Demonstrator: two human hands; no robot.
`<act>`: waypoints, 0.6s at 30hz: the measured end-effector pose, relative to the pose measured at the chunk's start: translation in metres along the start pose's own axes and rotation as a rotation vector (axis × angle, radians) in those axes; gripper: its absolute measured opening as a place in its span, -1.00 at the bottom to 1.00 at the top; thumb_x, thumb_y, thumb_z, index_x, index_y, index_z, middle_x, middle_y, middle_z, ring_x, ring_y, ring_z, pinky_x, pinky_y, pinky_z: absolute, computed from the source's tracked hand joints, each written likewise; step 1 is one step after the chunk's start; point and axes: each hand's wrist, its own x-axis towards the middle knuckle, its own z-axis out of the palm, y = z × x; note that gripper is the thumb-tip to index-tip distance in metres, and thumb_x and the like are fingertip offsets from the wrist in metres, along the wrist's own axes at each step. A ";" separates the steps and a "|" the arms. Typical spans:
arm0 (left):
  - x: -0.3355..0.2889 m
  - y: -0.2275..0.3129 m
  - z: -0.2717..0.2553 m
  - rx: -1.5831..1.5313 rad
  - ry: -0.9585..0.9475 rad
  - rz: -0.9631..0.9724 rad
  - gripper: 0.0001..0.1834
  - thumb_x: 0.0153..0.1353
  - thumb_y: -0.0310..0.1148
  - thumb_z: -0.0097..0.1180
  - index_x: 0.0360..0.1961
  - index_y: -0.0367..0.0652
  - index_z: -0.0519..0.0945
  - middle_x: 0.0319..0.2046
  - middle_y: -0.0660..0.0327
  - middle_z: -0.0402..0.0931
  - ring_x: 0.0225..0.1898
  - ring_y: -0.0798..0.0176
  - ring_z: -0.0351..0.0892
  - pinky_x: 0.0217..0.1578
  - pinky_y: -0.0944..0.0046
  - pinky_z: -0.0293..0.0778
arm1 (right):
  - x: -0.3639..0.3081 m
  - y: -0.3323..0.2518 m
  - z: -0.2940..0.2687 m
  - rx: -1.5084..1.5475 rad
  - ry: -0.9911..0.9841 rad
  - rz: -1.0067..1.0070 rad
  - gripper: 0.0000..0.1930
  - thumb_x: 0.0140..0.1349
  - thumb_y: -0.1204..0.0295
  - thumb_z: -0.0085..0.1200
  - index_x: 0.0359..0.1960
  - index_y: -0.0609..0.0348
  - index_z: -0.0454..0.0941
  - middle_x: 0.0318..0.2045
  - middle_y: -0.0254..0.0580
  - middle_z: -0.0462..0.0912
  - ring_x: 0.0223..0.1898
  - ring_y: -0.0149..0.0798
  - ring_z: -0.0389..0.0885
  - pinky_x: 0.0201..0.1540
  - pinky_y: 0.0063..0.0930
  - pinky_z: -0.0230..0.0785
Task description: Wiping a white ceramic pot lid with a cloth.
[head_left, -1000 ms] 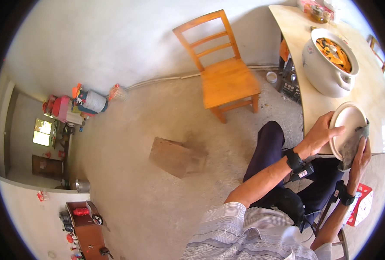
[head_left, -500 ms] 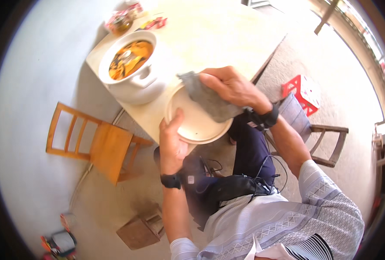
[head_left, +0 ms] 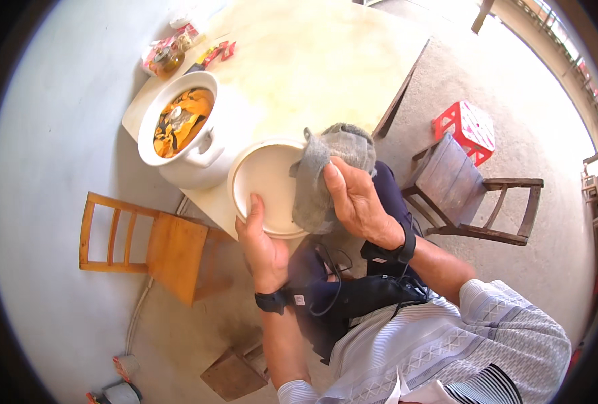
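Observation:
My left hand (head_left: 264, 246) grips the near left rim of a shallow, round white dish (head_left: 262, 185), thumb on its inner face. The dish is tilted; I cannot tell whether it is a plate or a lid. A grey cloth (head_left: 312, 188) is pinched in my right hand (head_left: 363, 205) and drapes over the dish's right side, hiding that part of its rim. Beyond the left hand, a white pot (head_left: 205, 161) with a looped handle stands on the table. Orange and dark shapes (head_left: 194, 108) show inside its rim, around a pale knob.
The pale table (head_left: 299, 74) spreads out ahead. At its far left stand a jar (head_left: 168, 62) and red packets (head_left: 226, 50). A wooden chair (head_left: 171, 252) is at left, a low wooden stool (head_left: 231, 374) below it. A dark wooden chair (head_left: 447, 178) and red stool (head_left: 471, 131) stand at right.
The cloth has shifted from the dish's upper part to its right side and bunched up as my right hand moved lower. The view has shifted, so the dish sits slightly further left.

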 end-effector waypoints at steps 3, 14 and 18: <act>-0.001 0.001 0.010 0.083 0.009 -0.003 -0.48 0.57 -0.39 0.26 0.45 -0.34 0.49 0.29 0.06 0.64 0.28 0.09 0.66 0.36 0.01 0.53 | 0.015 0.004 -0.014 0.005 -0.090 0.060 -0.61 0.76 0.30 -0.12 -0.21 0.36 0.57 -0.51 0.01 0.46 -0.46 -0.17 0.41 -0.32 -0.16 0.37; -0.002 0.000 0.003 0.267 -0.116 -0.039 -0.41 0.59 -0.33 0.26 0.52 -0.35 0.43 0.38 0.01 0.58 0.34 0.01 0.63 0.39 -0.04 0.54 | 0.097 0.013 -0.030 -0.094 -0.534 0.043 -0.31 0.74 0.02 -0.09 -0.44 0.43 0.58 -0.54 0.34 0.51 -0.52 0.18 0.43 -0.30 0.01 0.40; 0.003 0.000 -0.012 0.224 -0.119 -0.034 -0.36 0.59 -0.29 0.28 0.54 -0.35 0.40 0.43 -0.02 0.53 0.39 -0.02 0.59 0.43 -0.08 0.50 | 0.069 0.009 -0.022 -0.098 -0.315 -0.022 -0.38 0.73 0.09 -0.10 -0.45 0.38 0.55 -0.53 0.34 0.52 -0.47 0.34 0.47 -0.30 0.10 0.40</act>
